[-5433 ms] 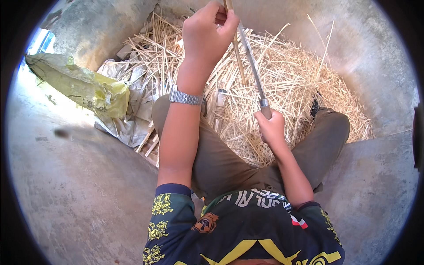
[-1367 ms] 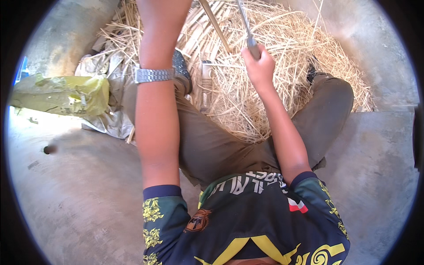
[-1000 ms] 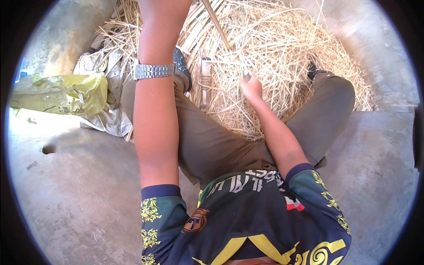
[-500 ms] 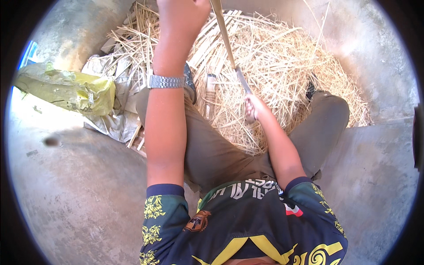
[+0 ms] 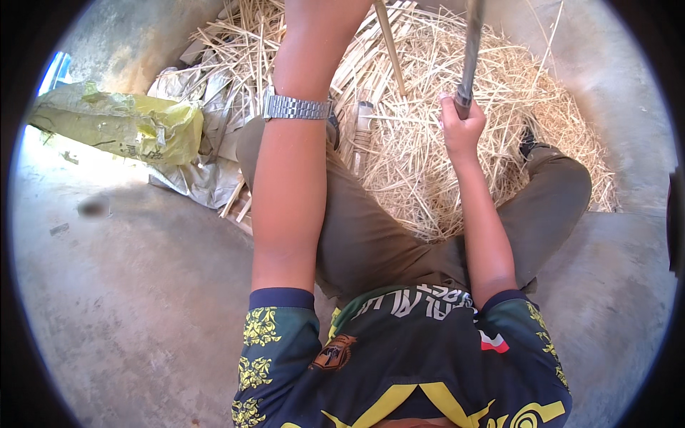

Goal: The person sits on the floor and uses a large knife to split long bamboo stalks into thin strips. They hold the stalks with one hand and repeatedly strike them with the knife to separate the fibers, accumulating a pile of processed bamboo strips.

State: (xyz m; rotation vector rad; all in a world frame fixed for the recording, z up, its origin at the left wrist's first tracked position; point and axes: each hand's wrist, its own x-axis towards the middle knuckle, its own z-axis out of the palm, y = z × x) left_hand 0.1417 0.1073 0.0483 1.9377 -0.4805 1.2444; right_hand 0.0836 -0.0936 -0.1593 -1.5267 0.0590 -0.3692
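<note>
1. At two o'clock, the right hand's grip is closed round the dark handle of a long, narrow, grey metal blade.
2. The blade has swung up, clear of the slender, straight, tan wooden stick.
3. The stick slants over pale straw, near twelve o'clock.
4. The left hand, at twelve, is cut off; its grip cannot be told.

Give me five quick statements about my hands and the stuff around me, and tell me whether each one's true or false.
1. The right hand grips a knife by its handle. True.
2. A metal-banded watch is on the right wrist. False: the watch is on the left wrist.
3. Straw spreads between the trouser legs. True.
4. The yellowish sack lies on the right side. False: the sack lies on the left.
5. A thin stick shows left of the knife. True.
</note>
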